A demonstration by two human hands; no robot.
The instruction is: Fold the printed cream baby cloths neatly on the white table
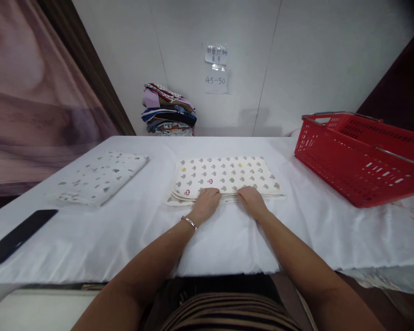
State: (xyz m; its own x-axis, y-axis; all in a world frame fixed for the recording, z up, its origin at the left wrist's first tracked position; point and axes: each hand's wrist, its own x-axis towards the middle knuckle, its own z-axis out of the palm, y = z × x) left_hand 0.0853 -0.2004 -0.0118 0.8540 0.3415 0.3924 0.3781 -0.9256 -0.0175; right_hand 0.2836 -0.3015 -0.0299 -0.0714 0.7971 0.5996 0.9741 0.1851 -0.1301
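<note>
A folded white cloth (227,172) with rows of grey mushroom-like prints and a few coloured ones lies in the middle of the table, its layers showing along the near edge. My left hand (207,202) grips that near edge left of centre, fingers on top and curled. To its right, my right hand (251,200) takes the same edge with fingers bent over it; both thumbs are hidden. Further left lies another folded white cloth (103,177) with scattered grey prints, apart from my hands.
A red plastic basket (359,161) with metal handles stands at the right of the white-covered table (227,248). A black flat panel (20,234) lies at the left front. Folded fabrics (169,110) are stacked beyond the far edge, against the wall bearing paper signs (216,82).
</note>
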